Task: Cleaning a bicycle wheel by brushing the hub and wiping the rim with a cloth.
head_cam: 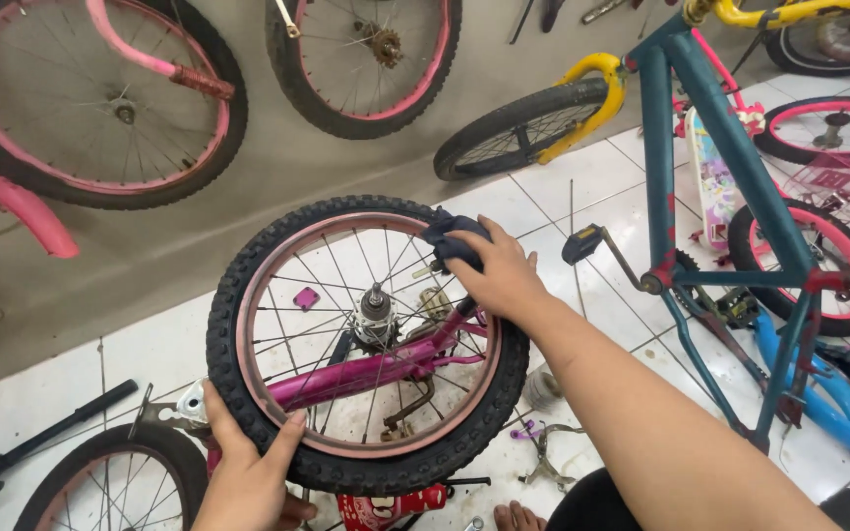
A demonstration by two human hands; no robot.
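A small bicycle wheel (248, 295) with a knobby black tyre and a pink rim stands upright in the middle of the view, its hub (376, 315) and spokes facing me. My left hand (248, 472) grips the tyre and rim at the lower left. My right hand (494, 270) presses a dark blue cloth (450, 236) against the rim at the upper right. Behind the spokes lies a magenta bicycle frame (366, 372).
A teal bicycle frame (710, 138) stands at the right with pink-rimmed wheels and a blue frame behind it. More wheels lean on the grey wall (150, 246) at the top. A black pump (41, 438) and another wheel (120, 487) lie at the lower left. My bare toes (516, 515) rest on the tile.
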